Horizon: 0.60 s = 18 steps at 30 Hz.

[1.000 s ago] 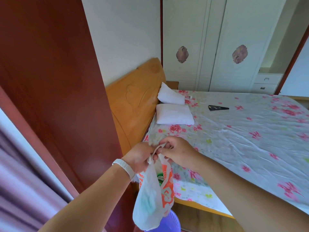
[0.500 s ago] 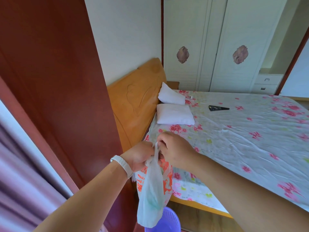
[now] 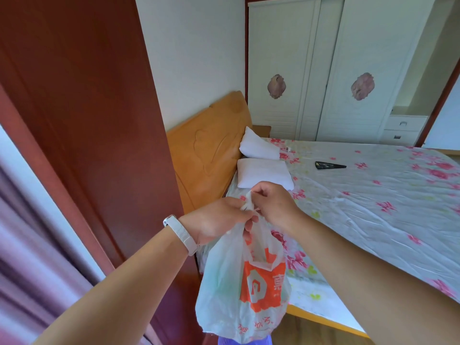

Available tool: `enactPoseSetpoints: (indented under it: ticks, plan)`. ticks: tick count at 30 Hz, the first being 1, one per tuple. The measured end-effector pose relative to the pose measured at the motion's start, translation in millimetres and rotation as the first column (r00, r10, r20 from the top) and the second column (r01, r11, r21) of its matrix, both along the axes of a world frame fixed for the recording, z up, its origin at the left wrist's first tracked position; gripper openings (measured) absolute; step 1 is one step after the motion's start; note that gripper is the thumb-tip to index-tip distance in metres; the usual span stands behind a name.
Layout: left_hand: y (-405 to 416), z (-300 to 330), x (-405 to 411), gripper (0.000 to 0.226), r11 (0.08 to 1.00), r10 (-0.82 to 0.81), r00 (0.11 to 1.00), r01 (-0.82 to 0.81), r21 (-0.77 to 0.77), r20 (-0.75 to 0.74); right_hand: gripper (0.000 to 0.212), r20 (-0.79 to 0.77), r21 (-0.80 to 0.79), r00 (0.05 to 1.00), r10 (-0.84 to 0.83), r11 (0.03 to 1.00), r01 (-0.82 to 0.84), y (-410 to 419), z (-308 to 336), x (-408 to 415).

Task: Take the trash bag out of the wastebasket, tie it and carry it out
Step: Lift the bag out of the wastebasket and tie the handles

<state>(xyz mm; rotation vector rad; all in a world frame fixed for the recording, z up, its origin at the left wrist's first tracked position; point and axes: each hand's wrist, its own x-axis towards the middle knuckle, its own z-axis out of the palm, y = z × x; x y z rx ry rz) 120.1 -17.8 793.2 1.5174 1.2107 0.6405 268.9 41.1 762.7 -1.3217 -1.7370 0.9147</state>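
A white plastic trash bag (image 3: 231,290) with an orange printed logo hangs in the air in front of me, lifted above a purple wastebasket (image 3: 245,341) whose rim just shows at the bottom edge. My left hand (image 3: 219,220), with a white wristband, grips the bag's neck from the left. My right hand (image 3: 271,202) pinches a twisted white handle strip of the bag and holds it up above the left hand. The bag's mouth is gathered between the two hands.
A dark red wooden door (image 3: 82,135) stands close on the left. A bed (image 3: 373,207) with a floral sheet, two white pillows (image 3: 261,174) and an orange headboard (image 3: 206,150) fills the right. A white wardrobe (image 3: 328,70) stands behind.
The bag has turned so its orange logo faces me. My right hand has raised the handle strip higher above the left hand. The view has shifted a little.
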Motion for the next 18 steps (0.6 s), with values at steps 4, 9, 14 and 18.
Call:
enactPoseSetpoints:
  ticks: [4, 9, 14, 18]
  plan:
    - [0, -4, 9, 0.026, 0.990, 0.068, 0.983, -0.046, 0.133, -0.170, 0.013, -0.155, -0.299, 0.983, 0.101, 0.943, -0.144, 0, -3, 4]
    - [4, -11, 17, 0.029, 0.944, 0.211, 0.880, -0.071, 0.322, -0.425, 0.011, -0.243, -0.476, 0.962, 0.127, 0.848, -0.232, 3, -8, 13]
    - [11, -14, 16, 0.014, 0.943, 0.253, 0.901, -0.149, 0.297, -0.353, 0.022, -0.329, -0.540, 0.907, 0.264, 0.735, -0.410, -1, -12, 20]
    - [13, -13, 16, 0.014, 0.957, 0.221, 0.915, -0.137, 0.255, -0.338, 0.023, -0.406, -0.558, 0.869, 0.282, 0.676, -0.481, -2, -11, 24]
